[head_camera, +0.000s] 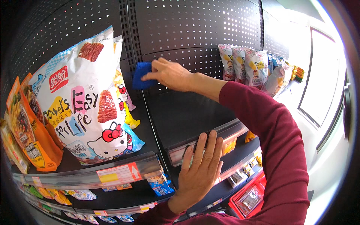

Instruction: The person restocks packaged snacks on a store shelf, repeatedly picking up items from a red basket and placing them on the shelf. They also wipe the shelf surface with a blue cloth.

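A blue cloth (143, 75) is pinched in the fingers of my right hand (171, 73), beside the upright post of the black perforated back panel (194, 31). The hand is slightly blurred. Below and to the right, my left hand (200, 168) lies with fingers spread against the clear label strip along the front edge of the black metal shelf (191, 112); it holds nothing. Left of the cloth stands a large white snack bag (81, 112) with printed cartoon art, and other bags partly show behind it.
Orange snack bags (42, 146) stand at the far left. More white snack bags (255, 67) line the shelf's right end. Lower shelves carry small packets, among them a blue packet (159, 184). A red plastic basket (249, 197) with packages sits below right, near a bright window (320, 76).
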Tool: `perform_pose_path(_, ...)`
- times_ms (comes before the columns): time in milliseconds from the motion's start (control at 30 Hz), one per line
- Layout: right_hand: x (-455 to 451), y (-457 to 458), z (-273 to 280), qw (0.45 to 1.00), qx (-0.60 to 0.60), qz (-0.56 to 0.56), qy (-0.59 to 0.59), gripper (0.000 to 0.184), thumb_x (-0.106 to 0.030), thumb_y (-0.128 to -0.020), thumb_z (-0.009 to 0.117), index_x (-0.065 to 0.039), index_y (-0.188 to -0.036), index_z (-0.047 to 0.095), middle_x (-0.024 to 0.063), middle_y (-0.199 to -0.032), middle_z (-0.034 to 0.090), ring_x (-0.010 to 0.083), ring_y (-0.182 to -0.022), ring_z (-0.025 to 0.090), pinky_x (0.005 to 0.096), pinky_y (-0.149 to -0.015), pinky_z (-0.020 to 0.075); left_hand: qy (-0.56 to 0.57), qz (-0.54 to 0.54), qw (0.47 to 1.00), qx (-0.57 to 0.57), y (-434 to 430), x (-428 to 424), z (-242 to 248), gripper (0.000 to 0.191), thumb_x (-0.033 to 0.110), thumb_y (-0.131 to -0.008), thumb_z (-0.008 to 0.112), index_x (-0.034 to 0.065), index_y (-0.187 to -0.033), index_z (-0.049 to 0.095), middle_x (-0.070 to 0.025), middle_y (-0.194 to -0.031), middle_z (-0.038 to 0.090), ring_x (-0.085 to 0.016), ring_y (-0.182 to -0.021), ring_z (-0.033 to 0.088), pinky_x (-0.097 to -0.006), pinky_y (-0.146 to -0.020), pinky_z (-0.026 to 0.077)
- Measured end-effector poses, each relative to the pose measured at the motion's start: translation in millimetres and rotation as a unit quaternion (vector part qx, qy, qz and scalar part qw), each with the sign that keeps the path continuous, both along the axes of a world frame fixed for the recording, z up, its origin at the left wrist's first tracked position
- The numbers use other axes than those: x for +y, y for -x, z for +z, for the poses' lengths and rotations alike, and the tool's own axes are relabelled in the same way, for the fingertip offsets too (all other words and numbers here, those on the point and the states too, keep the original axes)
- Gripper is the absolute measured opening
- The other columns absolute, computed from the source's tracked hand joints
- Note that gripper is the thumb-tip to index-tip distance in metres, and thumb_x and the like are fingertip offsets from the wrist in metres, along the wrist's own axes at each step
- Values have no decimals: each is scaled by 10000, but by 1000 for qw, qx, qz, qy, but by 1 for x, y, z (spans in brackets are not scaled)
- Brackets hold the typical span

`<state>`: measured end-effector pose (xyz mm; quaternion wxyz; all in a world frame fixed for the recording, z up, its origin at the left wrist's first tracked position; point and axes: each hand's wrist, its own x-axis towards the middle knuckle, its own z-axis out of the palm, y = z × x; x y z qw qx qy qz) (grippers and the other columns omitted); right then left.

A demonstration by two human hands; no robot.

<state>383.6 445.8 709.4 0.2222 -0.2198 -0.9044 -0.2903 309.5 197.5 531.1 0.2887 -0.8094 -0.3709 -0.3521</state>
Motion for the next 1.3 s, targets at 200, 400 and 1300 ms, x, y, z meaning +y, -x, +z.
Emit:
perform_pose_path(200, 2, -30, -24, 995, -80, -16, 52, 352, -74, -985, 604, -236, -1293, 657, 124, -1212, 595, 342, -1208, 602, 440, -971, 593, -5, 0, 1000, -5, -1, 1, 1, 728, 424, -933, 744, 70, -1537, 541, -165, -1630, 475, -344, -1538, 389, -527, -1251, 176)
perform_pose_path(400, 9, -73, -4, 993, -2, -117, 15, 313, -47, -947, 631, -159, -1238, 614, 164, -1224, 610, 386, -1226, 614, 496, -961, 583, -5, -4, 1000, -4, 0, 2, -2, 777, 428, -909, 773, 64, -1548, 522, -171, -1632, 468, -352, -1544, 378, -537, -1256, 166)
perform_pose_path(1300, -9, 22, -25, 968, 10, -77, 240, 548, -39, -905, 638, -260, -1403, 690, 185, -1400, 627, 380, -1317, 608, 490, -1090, 510, 16, -6, 1000, -22, -2, -2, 4, 742, 393, -917, 754, 74, -1547, 525, -149, -1638, 466, -337, -1545, 382, -526, -1250, 177)
